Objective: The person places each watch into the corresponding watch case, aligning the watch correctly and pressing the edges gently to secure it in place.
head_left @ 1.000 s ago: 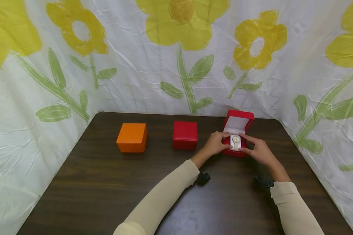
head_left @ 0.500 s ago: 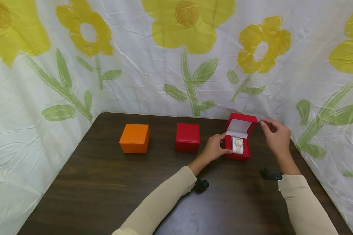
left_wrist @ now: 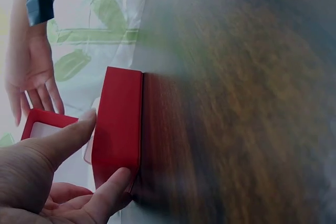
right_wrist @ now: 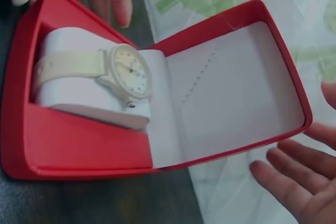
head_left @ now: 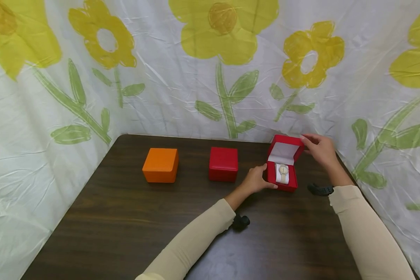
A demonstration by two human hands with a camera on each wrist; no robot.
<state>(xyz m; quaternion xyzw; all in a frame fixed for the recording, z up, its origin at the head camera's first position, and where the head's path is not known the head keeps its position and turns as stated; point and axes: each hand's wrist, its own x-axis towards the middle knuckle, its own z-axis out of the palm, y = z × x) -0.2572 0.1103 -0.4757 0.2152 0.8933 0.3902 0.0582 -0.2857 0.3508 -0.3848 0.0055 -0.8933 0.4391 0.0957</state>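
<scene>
An open red watch box (head_left: 291, 181) stands at the back right of the table, its white-lined lid (head_left: 284, 151) tilted back. Inside, a cream wristwatch (right_wrist: 128, 72) is wrapped round a white cushion (right_wrist: 71, 40). My left hand (head_left: 254, 179) grips the base at its near left corner, thumb along the front and fingers at the left side. Beside the lid's upper right corner is my right hand (head_left: 320, 149), fingers extended, some of them passing behind the lid's edge in the right wrist view. Whether its fingertips touch the lid is hard to tell.
A closed red box (head_left: 223, 164) stands left of the open one, and a closed orange box (head_left: 160, 165) farther left. Dark straps with small devices (head_left: 240, 222) sit on both wrists. A white flowered cloth (head_left: 154, 105) hangs behind the dark wooden table (head_left: 119, 217).
My right hand left the watch cushion, rose to the right and then came in to the lid's corner. My left hand moved from the cushion to the base's side. The whole head view shifted slightly.
</scene>
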